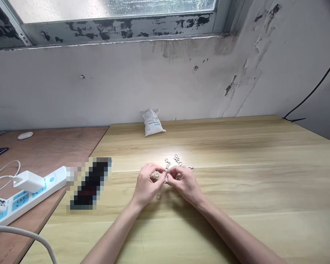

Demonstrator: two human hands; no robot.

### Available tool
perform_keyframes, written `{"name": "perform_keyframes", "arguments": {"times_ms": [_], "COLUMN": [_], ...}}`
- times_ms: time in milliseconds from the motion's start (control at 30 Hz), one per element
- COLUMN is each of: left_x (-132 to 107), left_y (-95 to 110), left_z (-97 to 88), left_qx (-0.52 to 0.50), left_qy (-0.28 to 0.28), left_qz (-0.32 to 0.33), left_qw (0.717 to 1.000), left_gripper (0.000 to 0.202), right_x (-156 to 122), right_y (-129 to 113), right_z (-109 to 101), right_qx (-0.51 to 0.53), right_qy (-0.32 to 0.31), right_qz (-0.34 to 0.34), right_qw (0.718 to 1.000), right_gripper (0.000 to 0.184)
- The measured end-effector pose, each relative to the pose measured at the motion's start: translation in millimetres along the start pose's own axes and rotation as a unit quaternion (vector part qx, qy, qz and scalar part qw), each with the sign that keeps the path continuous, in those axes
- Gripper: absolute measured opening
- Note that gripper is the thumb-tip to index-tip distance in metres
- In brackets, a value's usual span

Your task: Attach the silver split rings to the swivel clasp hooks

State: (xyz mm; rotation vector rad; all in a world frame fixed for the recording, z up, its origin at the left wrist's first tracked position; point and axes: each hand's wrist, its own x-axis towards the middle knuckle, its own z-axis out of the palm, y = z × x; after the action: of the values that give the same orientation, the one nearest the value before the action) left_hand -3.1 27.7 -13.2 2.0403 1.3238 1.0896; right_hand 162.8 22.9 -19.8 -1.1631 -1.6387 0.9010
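Pale wooden table [236, 205], white pouch [152, 123], loose ring [158, 197], metal clasps [177, 159]

— Where is there room around the left hand [146, 185] and right hand [184, 182]?
— At three o'clock: bare table [264, 176], wide open.
— And what blocks?
— Loose clasps [177, 160] just at twelve, with a bag [152, 122] farther off against the wall [126, 84]. A ring [158, 197] lies at six, and a power strip [30, 194] well off at nine.

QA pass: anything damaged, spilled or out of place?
Paint flakes off the window frame and peels on the wall. On the table, one ring lies loose by the left hand, which pinches a clasp with the right hand. Nothing spilled.
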Motion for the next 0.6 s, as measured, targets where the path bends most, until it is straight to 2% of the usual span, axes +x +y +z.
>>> {"name": "perform_keyframes", "arguments": {"times_ms": [167,367,433,500,600], "left_x": [3.4,6.3,6.0,4.8,3.1], "left_y": [-1.7,-5.2,-4.2,-3.3,-4.8], "left_z": [-2.2,-3.8,-4.6,-5.3,-5.4], "left_qx": [-0.164,-0.204,-0.197,-0.169,-0.107], "left_qy": [-0.047,-0.040,-0.033,-0.021,0.004], "left_qz": [-0.101,-0.109,-0.107,-0.100,-0.077], "left_qw": [0.980,0.972,0.974,0.980,0.991], "left_gripper": [0.022,0.022,0.021,0.018,0.013], "right_x": [2.0,1.4,1.1,0.9,0.8], "right_y": [-3.6,-4.2,-2.7,-0.8,2.5], "right_z": [-2.5,-4.1,-4.9,-6.0,-7.6], "right_qx": [0.089,0.106,0.056,-0.035,-0.159], "right_qy": [-0.024,-0.031,-0.010,0.019,0.039], "right_qz": [0.033,0.043,0.017,-0.043,-0.134], "right_qw": [0.995,0.993,0.998,0.998,0.977], "right_gripper": [0.023,0.025,0.022,0.017,0.014]}}
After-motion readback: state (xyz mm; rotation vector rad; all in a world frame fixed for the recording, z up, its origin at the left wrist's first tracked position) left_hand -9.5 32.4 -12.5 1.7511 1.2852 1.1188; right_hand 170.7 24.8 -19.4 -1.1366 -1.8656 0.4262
